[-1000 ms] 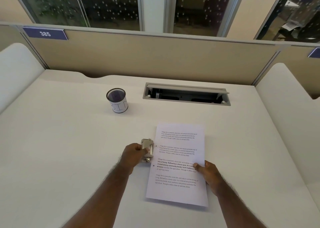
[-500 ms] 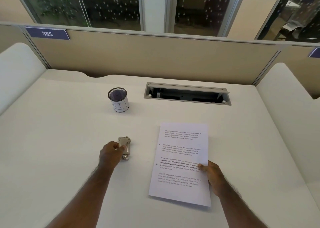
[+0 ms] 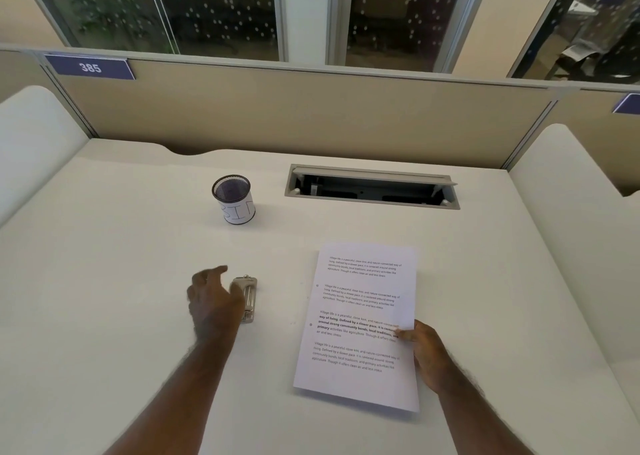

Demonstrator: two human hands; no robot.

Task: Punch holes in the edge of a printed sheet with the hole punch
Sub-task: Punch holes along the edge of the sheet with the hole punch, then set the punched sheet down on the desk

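The hole punch sits on the surface left of the sheet, the blurred left hand seemingly open beside it, while the right hand pinches the sheet's right edge — a tug there could crease it.

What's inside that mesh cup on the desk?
The cup looks empty: only its dark mesh interior shows. The bottom is too dim to rule out something small.
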